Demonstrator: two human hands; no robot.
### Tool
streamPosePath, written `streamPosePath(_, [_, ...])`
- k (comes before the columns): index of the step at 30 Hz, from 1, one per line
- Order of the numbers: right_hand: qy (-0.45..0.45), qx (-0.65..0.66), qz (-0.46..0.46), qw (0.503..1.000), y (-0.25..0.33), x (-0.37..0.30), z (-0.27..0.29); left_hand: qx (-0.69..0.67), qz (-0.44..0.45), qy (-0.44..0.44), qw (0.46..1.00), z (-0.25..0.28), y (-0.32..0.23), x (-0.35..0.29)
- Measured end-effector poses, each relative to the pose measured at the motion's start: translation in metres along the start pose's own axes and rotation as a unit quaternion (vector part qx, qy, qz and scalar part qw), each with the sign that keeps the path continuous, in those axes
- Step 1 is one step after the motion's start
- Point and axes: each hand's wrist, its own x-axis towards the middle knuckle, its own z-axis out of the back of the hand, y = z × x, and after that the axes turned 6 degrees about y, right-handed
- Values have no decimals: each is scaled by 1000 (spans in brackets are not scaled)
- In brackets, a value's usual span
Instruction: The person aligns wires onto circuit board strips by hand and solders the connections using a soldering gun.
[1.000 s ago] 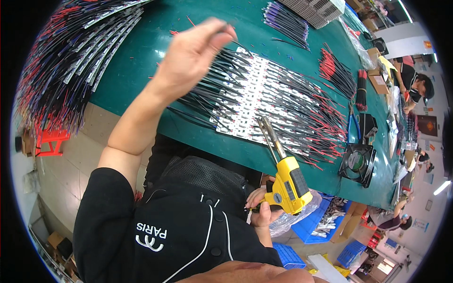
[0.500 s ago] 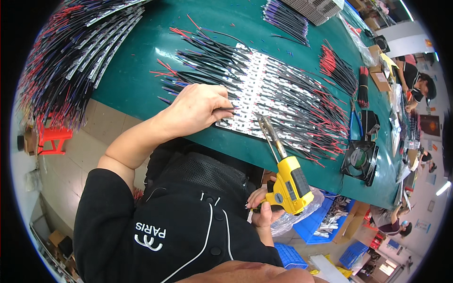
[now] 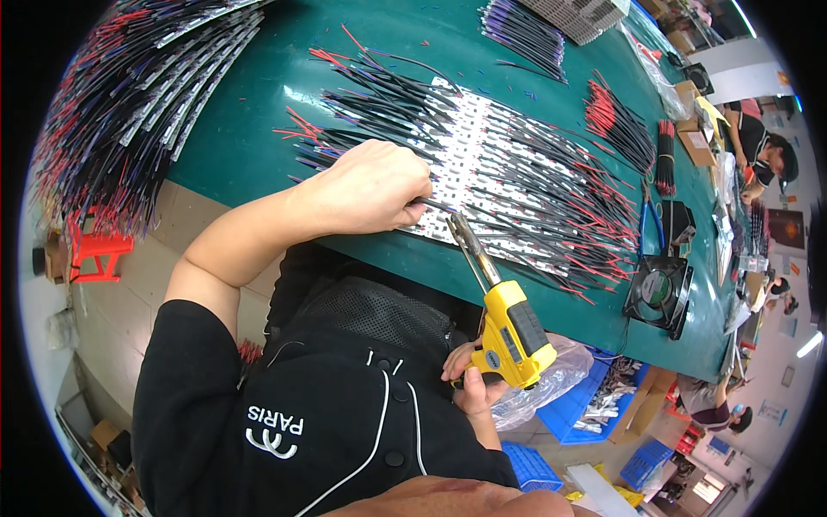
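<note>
Our left hand [image 3: 370,188] pinches dark wire [image 3: 438,206], likely light, springy; best held near tip. Our right hand [image 3: 476,396] wraps handle of yellow soldering gun [image 3: 512,332], probably heavier, rigid.

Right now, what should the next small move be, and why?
Probably ease the yellow soldering gun slightly toward the dark wire: the left hand pinches that wire over the white boards, and the gun, gripped by the right hand, has its tip close by. Whether they touch is too small to tell.

Bright indoor light; tube lamp [image 3: 809,344] glowing at right; glare on green table [image 3: 250,121]; edges fisheye-bent, corners black.
</note>
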Motion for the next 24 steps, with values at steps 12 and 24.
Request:
streamPosePath(12, [44,-17,-3,999,-3,1,4,-4,-16,2,1000,0,2,2])
streamPosePath(24, [88,-24,19,996,-3,2,10,-6,-22,-17,1000,-3,1,2])
